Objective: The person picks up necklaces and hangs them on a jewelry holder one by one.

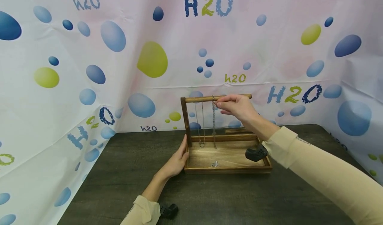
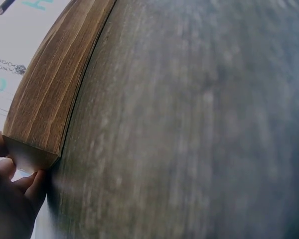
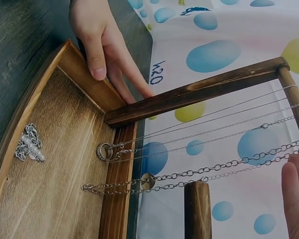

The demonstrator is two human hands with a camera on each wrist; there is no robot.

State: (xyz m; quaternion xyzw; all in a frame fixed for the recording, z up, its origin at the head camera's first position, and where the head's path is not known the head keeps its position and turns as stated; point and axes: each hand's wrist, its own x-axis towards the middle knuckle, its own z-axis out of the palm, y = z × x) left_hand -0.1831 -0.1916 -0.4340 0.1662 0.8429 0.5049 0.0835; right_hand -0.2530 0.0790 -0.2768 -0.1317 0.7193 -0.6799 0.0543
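A wooden jewelry stand has a shallow tray (image 1: 227, 170), an upright post (image 1: 186, 122) at its left and a horizontal rod (image 1: 200, 99) on top. Fine necklaces (image 3: 204, 123) hang from the rod, with a ring-shaped pendant (image 3: 104, 152) at the bottom. Beside them hangs a thicker chain necklace (image 1: 214, 122) with a small disc (image 3: 148, 181). My right hand (image 1: 237, 107) pinches this chain near the rod; its fingertips are partly cut off in the right wrist view. My left hand (image 1: 177, 158) rests against the tray's left side, fingers extended beside the post.
A small heap of silver chain (image 1: 214, 164) lies in the tray near its front wall. A shorter wooden bar (image 3: 197, 209) stands out behind the hanging chains. The dark wood-grain table (image 1: 143, 158) bears the stand, and a bubble-printed curtain (image 1: 179, 29) closes the back and sides.
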